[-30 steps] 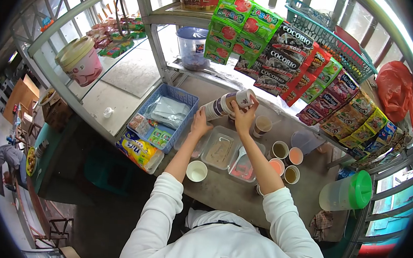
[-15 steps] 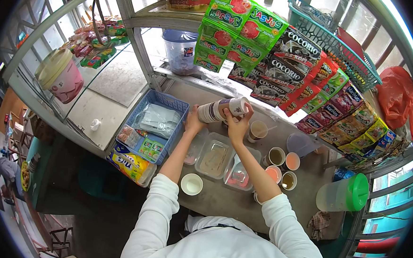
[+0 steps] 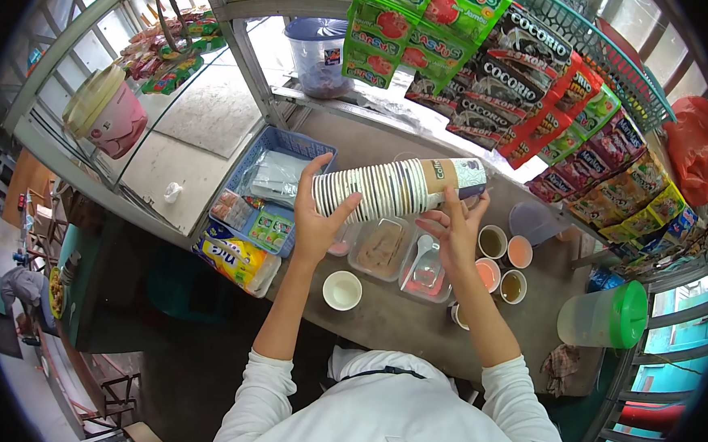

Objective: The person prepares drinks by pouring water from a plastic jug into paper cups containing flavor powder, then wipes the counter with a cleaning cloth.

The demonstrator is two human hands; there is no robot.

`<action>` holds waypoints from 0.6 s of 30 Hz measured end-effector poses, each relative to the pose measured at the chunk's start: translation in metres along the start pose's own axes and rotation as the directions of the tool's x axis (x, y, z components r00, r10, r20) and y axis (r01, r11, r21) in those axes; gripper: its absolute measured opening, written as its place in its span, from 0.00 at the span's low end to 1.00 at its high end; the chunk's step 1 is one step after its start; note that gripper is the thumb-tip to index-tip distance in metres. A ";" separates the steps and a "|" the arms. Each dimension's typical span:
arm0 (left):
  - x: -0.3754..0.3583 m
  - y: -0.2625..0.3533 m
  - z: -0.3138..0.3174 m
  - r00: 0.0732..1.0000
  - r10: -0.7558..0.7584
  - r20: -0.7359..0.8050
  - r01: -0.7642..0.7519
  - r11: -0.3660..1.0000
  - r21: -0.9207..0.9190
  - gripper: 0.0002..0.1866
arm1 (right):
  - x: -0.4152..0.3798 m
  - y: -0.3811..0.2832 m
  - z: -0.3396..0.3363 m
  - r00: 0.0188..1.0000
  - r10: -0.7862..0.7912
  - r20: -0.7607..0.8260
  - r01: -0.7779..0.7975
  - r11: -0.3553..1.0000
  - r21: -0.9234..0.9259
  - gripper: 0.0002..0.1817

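A long stack of paper cups (image 3: 372, 191) lies sideways across both my hands, above the counter. My left hand (image 3: 319, 219) wraps the left end, with the thumb along the near side. At the other end, my right hand (image 3: 459, 227) has its fingers against the brown and patterned end cups. Below the stack are a clear tub with brown powder (image 3: 383, 249) and a clear tub with pink contents (image 3: 428, 276), which holds a white spoon (image 3: 417, 260). A single white cup (image 3: 342, 291) stands nearer my body.
Filled cups (image 3: 513, 286) stand at the right, near a green-lidded jug (image 3: 608, 315). To the left are a blue basket (image 3: 298, 141) with plastic bags and a yellow packet (image 3: 234, 260). Drink sachets (image 3: 504, 80) hang above the counter.
The stack has come nearer and turned more level, showing its full length. My left hand now grips its left end from the near side. The head view has shifted slightly.
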State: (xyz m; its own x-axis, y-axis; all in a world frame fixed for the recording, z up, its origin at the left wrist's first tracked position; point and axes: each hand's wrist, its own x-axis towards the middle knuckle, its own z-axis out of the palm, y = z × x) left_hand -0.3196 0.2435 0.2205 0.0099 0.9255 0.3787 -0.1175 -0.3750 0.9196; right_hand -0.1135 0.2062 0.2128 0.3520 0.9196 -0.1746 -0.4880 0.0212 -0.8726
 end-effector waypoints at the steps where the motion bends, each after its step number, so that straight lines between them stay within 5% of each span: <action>1: -0.007 0.015 0.003 1.000 -0.009 -0.003 0.009 1.000 0.006 0.36 | -0.012 -0.004 0.003 0.999 -0.048 -0.006 0.048 0.999 -0.010 0.40; 4: -0.025 0.053 0.011 0.985 -0.171 0.011 0.172 0.980 -0.104 0.35 | -0.038 -0.010 0.001 0.979 -0.202 -0.008 0.202 0.979 0.009 0.47; 10: -0.052 0.084 0.020 0.984 -0.161 0.081 0.174 0.968 -0.183 0.33 | -0.075 -0.007 -0.013 0.927 -0.375 -0.013 0.374 0.918 0.131 0.64; 18: -0.078 0.101 0.020 0.983 -0.161 0.090 0.177 0.963 -0.204 0.38 | -0.101 -0.022 -0.014 0.914 -0.404 0.027 0.400 0.911 0.100 0.63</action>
State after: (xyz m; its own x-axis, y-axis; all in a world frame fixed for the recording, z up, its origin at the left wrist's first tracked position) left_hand -0.3124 0.1324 0.2862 0.1182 0.9652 0.2332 -0.3136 -0.1866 0.9311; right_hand -0.1275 0.1072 0.2430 0.4977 0.8427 0.2053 -0.3836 0.4261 -0.8193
